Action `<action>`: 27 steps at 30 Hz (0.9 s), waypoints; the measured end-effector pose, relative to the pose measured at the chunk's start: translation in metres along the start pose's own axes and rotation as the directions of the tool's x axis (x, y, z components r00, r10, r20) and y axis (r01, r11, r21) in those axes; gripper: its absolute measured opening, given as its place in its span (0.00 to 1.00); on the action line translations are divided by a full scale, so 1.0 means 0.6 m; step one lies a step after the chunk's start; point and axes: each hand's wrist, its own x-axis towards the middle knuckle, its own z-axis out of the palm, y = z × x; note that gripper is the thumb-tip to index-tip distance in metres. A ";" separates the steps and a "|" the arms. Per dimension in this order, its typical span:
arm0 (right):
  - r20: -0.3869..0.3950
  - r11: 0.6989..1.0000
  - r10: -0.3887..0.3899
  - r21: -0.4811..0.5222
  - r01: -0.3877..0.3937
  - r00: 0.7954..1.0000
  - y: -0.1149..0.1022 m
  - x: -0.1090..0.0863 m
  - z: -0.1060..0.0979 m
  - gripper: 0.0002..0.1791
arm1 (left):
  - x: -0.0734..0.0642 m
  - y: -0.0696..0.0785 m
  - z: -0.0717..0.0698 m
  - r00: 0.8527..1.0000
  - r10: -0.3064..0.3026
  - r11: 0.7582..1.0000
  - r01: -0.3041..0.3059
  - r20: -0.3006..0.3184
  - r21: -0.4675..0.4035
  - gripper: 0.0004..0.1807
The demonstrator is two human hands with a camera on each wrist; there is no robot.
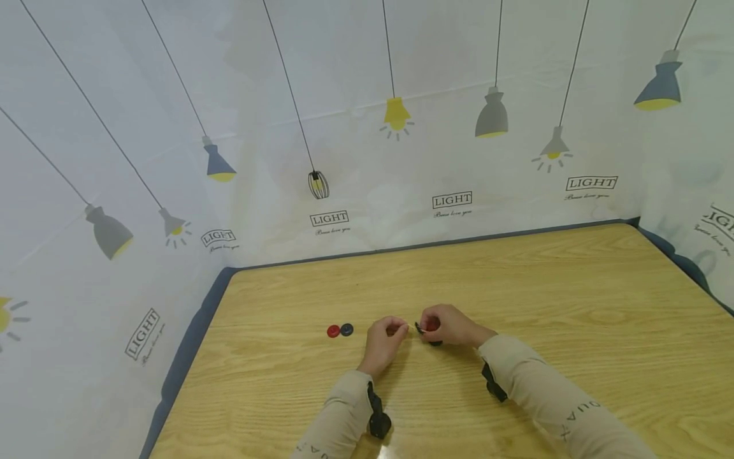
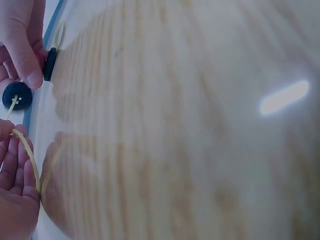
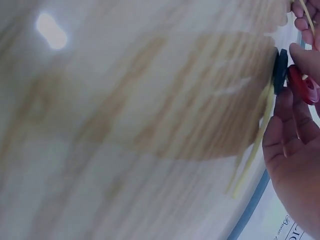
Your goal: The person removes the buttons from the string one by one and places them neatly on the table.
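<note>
My left hand (image 1: 385,341) pinches a thin yellow cord (image 2: 31,159) between thumb and fingers, the cord's tail hanging below. To its right, my right hand (image 1: 450,325) pinches a round dark button (image 2: 17,96). The yellow cord passes through a hole in this button, toward my left fingers. A red button (image 3: 302,85) sits at the right hand's fingers. Another dark button (image 3: 281,72) stands on edge by the tabletop under that hand, and a length of yellow cord (image 3: 254,150) trails from it. The right fingers partly hide the buttons.
A red button (image 1: 333,331) and a dark button (image 1: 346,329) lie side by side on the wooden table (image 1: 275,382), left of my left hand. Behind the table hangs a white cloth (image 1: 373,223) printed with lamps. Dark straps (image 1: 378,417) circle both sleeves.
</note>
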 end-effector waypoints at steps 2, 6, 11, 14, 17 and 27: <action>0.003 1.000 -0.007 -0.005 0.007 1.000 0.000 0.000 0.000 0.08 | 0.000 0.000 0.000 1.000 0.000 1.000 0.000 0.001 -0.003 0.06; 0.001 1.000 0.000 -0.006 0.000 1.000 0.000 0.000 0.000 0.07 | 0.000 0.000 0.000 1.000 0.000 1.000 0.000 -0.007 -0.016 0.06; -0.027 1.000 0.025 -0.011 -0.026 0.999 -0.001 -0.002 0.002 0.06 | 0.000 -0.002 0.002 1.000 0.003 1.000 -0.003 -0.011 -0.023 0.06; -0.075 0.999 0.005 -0.047 -0.009 0.997 -0.002 -0.004 0.002 0.05 | 0.000 -0.002 0.002 1.000 -0.006 1.000 0.006 -0.004 -0.024 0.06; -0.124 0.997 0.008 -0.072 -0.017 0.992 -0.005 -0.005 0.002 0.04 | 0.000 0.001 0.002 1.000 -0.016 1.000 0.016 0.001 -0.026 0.06; -0.133 0.999 0.044 -0.010 -0.046 0.990 -0.013 -0.003 0.001 0.03 | 0.003 0.004 -0.003 1.000 -0.029 0.999 0.029 0.010 -0.019 0.06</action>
